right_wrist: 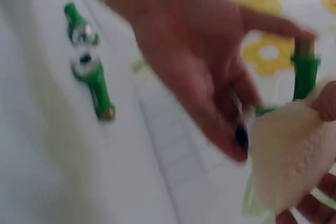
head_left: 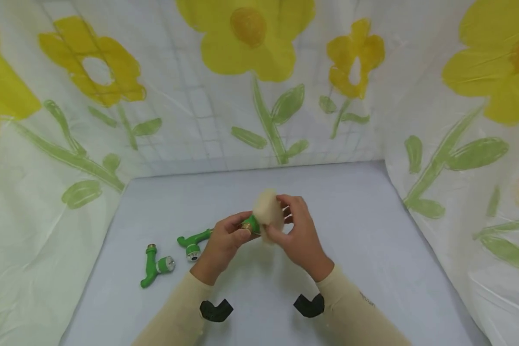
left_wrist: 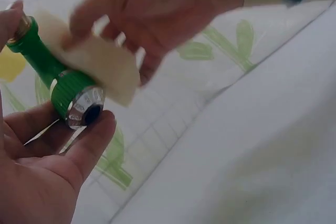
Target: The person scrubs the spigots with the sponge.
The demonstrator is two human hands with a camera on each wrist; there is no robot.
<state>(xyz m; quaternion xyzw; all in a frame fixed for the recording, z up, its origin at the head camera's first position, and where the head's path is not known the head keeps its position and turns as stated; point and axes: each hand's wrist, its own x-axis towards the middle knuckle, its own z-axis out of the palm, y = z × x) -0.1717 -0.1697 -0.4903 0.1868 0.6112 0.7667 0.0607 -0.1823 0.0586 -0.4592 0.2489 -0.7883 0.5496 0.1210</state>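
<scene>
A green water tap [left_wrist: 44,59] with a brass threaded end and a silver knob is held up above the table in my left hand [head_left: 224,242]. The thumb lies at the brass end and the fingers support the knob side. My right hand [head_left: 302,238] pinches a cream cloth [head_left: 267,209] between thumb and fingers. In the right wrist view the cloth [right_wrist: 291,156] lies against the tap and hides part of its body.
Two more green taps lie on the pale table: one [head_left: 150,266] at the left, another [head_left: 195,240] beside my left hand, partly covered by it. White sheets with painted yellow flowers [head_left: 248,29] hang behind and at both sides of the table.
</scene>
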